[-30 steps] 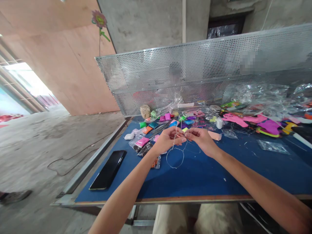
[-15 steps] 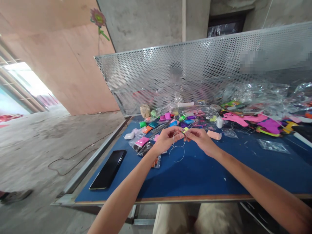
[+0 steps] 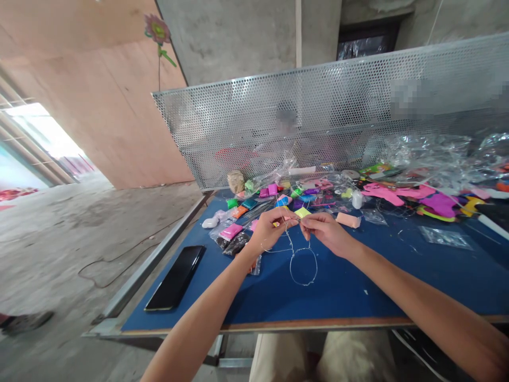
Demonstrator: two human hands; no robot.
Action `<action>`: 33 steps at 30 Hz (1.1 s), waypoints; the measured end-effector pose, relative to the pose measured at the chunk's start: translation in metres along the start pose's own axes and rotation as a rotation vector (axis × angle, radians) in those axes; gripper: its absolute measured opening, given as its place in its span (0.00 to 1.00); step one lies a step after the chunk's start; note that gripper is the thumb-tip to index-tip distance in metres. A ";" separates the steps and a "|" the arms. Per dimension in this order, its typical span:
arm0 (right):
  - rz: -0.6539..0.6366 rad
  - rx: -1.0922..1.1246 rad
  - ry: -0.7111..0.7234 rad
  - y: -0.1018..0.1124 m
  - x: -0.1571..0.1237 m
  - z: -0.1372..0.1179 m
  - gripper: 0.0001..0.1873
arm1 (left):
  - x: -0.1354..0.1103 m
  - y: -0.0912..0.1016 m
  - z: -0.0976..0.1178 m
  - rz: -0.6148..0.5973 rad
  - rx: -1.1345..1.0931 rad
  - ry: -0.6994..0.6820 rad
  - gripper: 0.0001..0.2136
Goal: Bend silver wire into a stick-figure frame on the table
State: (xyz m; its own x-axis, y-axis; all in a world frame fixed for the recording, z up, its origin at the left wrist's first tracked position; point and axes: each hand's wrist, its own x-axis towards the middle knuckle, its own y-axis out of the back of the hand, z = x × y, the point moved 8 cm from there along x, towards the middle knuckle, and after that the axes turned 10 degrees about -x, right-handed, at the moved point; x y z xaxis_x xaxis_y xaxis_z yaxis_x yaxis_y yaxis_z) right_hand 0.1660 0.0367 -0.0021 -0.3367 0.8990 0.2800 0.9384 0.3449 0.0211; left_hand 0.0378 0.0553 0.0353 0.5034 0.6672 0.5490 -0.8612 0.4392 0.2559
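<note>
Thin silvery wire (image 3: 304, 284) is bent into loops and hangs beneath my fingers over the blue tabletop (image 3: 338, 292). My left hand (image 3: 272, 227) pinches the wire from the left, thumb and fingers pressed together. From the right, my right hand (image 3: 324, 230) closes its fingertips on the same wire, almost touching the left ones. One round loop dangles below the hands, and another curves beside my left wrist. Just behind the fingertips shows a yellow packet (image 3: 303, 212). To the right of my right hand lies a peach-coloured block (image 3: 348, 219).
A black phone (image 3: 175, 278) lies at the table's left. Behind my hands are colourful clay packets, among them a pink packet (image 3: 231, 231), and a white bottle (image 3: 357, 199). Pink cut-out pieces (image 3: 384, 193) and clear plastic bags (image 3: 429, 151) spread right. A perforated metal panel (image 3: 246, 116) stands along the back.
The wire has turned in my fingers: its round loop hangs lower and further right, and a second loop shows by my left wrist. The yellow packet is more exposed. Both hands stay nearly in place.
</note>
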 end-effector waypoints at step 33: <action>0.422 -0.742 0.334 0.009 -0.020 -0.040 0.16 | -0.015 -0.004 -0.020 0.372 -0.117 0.167 0.17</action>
State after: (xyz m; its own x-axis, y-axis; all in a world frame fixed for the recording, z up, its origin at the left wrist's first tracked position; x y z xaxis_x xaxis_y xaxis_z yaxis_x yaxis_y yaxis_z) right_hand 0.1843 0.0109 0.0304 -0.0231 0.7462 0.6653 0.8263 -0.3604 0.4329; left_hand 0.0355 0.0558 0.0100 0.1727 0.8772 0.4479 -0.9774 0.2091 -0.0326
